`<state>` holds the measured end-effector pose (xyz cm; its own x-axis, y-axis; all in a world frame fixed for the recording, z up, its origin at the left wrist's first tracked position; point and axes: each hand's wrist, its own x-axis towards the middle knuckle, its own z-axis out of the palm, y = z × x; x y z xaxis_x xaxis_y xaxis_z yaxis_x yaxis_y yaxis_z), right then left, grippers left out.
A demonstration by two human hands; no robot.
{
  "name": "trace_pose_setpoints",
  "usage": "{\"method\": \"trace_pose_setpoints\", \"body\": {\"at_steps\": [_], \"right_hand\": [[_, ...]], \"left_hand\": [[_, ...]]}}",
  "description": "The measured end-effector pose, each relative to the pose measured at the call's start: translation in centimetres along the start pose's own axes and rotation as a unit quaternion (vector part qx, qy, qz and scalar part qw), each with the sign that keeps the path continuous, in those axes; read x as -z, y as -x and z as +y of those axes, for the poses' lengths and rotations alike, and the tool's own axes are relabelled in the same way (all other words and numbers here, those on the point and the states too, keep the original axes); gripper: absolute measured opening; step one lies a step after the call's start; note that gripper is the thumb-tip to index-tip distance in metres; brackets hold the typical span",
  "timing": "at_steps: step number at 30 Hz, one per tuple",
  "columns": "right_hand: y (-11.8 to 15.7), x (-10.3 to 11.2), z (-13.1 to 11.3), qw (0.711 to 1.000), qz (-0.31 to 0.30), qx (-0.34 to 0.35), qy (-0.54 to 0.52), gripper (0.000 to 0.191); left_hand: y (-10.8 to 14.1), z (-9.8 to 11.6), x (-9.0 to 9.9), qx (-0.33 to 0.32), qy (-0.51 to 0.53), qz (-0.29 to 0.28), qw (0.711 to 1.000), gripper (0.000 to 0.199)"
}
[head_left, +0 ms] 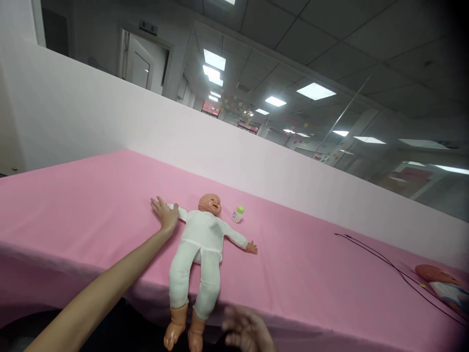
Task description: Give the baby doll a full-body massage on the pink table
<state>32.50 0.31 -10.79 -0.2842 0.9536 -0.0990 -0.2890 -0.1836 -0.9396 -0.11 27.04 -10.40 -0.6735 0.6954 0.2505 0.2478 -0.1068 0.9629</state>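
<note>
A baby doll [201,232] in a white top and white trousers lies on its back, its bare feet over the near edge of the pink-covered table. My left hand [165,216] rests at the doll's outstretched arm on the left, fingers spread and thumb across the sleeve; the doll's hand there is hidden. Low in the view, my right hand [249,328] is blurred, its fingers loosely bent and apart with nothing visible in them. It hovers to the right of the doll's feet, not touching them. A small bottle with a green cap [238,214] stands beside the doll's head.
The pink cloth [91,200] covers a wide table against a low white wall [234,156], with glass above it. Thin black cables [384,259] trail across the right side. Another doll [439,283] lies at the far right edge.
</note>
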Motion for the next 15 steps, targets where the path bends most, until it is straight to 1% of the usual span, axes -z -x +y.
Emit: {"method": "trace_pose_setpoints", "body": {"at_steps": [1, 2, 3, 4, 7, 9, 10, 12, 15], "right_hand": [[-1.0, 0.0, -1.0, 0.999, 0.032, 0.010, -0.033, 0.064], [-2.1, 0.1, -2.1, 0.995, 0.066, 0.015, -0.071, 0.061], [-3.3, 0.1, -3.2, 0.990, 0.089, 0.009, -0.108, 0.059], [-4.7, 0.1, -4.2, 0.985, 0.101, -0.005, -0.140, 0.059], [-8.7, 0.4, -5.8, 0.974, 0.114, -0.057, -0.189, 0.059], [-11.1, 0.5, -5.9, 0.971, 0.121, -0.073, -0.191, 0.059], [-12.1, 0.5, -5.7, 0.972, 0.120, -0.076, -0.187, 0.059], [-13.9, 0.3, -5.2, 0.976, 0.106, -0.080, -0.175, 0.057], [-16.0, -0.5, -4.9, 0.982, 0.078, -0.070, -0.157, 0.049]], "left_hand": [[0.3, 0.5, 0.0, -0.037, 0.004, -0.012, 0.999, 0.088], [0.6, 0.9, -0.1, -0.082, 0.005, -0.037, 0.996, 0.085], [0.8, 1.2, -0.3, -0.114, 0.003, -0.067, 0.991, 0.081], [1.0, 1.5, -0.6, -0.131, -0.001, -0.101, 0.986, 0.076], [1.0, 2.3, -1.8, -0.142, -0.052, -0.216, 0.965, 0.069], [0.8, 3.0, -2.8, -0.144, -0.109, -0.284, 0.942, 0.066], [0.8, 3.3, -3.3, -0.140, -0.138, -0.307, 0.931, 0.065], [0.9, 3.9, -4.2, -0.131, -0.186, -0.328, 0.917, 0.062], [1.4, 4.1, -5.1, -0.154, -0.230, -0.323, 0.905, 0.052]]}}
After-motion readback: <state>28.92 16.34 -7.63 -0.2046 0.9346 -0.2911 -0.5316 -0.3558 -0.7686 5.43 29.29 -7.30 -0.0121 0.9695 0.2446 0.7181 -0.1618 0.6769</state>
